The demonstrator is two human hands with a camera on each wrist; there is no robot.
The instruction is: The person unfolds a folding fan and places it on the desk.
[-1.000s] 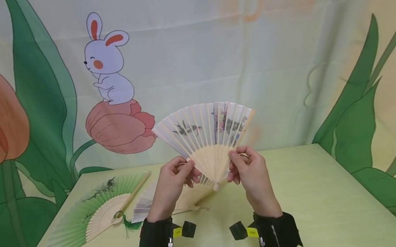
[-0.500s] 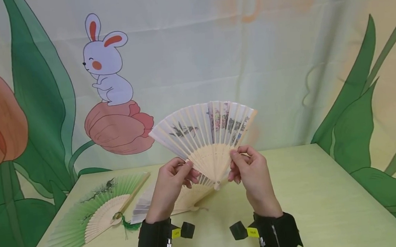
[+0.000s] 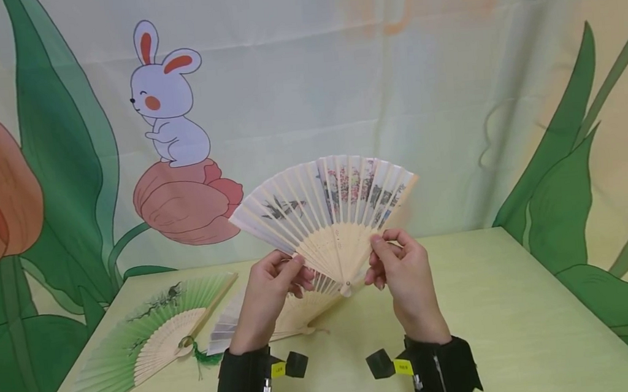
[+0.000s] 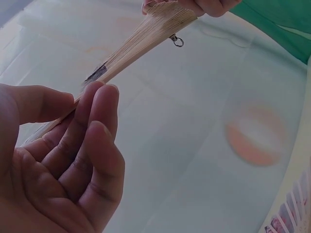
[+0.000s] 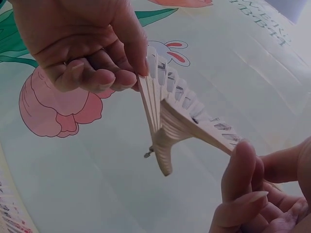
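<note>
A folding fan with pale wooden ribs and a white leaf printed with pink flowers and a dark bird-like figure is held up, spread partway, above the table. My left hand pinches its left outer rib between thumb and fingers. On the opposite outer rib, my right hand grips with thumb and curled fingers. The pivot end points down between both hands. In the left wrist view, a small metal ring hangs at the pivot. The right wrist view shows both hands on the ribs, which curve between them.
A second white folding fan lies spread on the table, partly hidden behind my left hand. Left of it lies a green folding fan, opened wide, with a green tassel. A printed curtain hangs behind the table.
The held fan has spread wider, showing more of the pink flower print. My right hand has shifted slightly to the right. The fans on the table have stayed put.
</note>
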